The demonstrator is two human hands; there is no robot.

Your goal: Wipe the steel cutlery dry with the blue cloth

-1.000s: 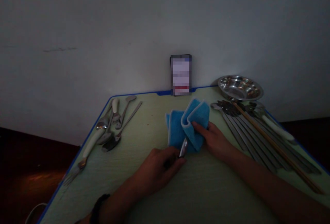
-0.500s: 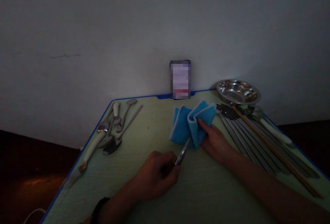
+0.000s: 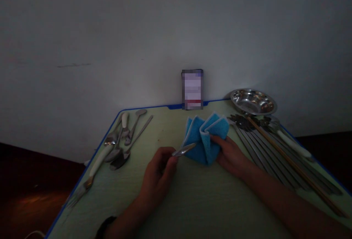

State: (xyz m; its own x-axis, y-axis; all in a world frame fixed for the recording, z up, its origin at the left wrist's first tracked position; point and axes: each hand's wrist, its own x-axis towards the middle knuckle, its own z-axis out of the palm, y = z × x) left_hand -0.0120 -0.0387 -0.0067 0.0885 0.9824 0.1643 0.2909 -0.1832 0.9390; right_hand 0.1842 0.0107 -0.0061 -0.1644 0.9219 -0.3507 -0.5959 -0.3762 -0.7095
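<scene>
My left hand (image 3: pixel 159 171) is closed around a shiny metal spoon (image 3: pixel 184 150); its bowl points right and the rest is hidden by the fingers. Behind the spoon's tip is a folded blue cloth (image 3: pixel 196 145) with pale edging, pinched into pleats. My right hand (image 3: pixel 231 154) grips this cloth from its right side, thumb in front and the other fingers partly hidden. Whether the spoon touches the cloth I cannot tell.
Spoons and forks (image 3: pixel 118 154), some white-handled, lie along the table's left side. On the right lie several long metal utensils (image 3: pixel 264 151) and brown chopsticks (image 3: pixel 297 167). A steel bowl (image 3: pixel 253 101) stands behind them. A blurred-out phone (image 3: pixel 192 89) leans on the wall.
My left hand has moved slightly left and turned, bringing the spoon nearly level in front of the cloth. The right hand keeps its hold on the cloth. The view has tilted slightly up.
</scene>
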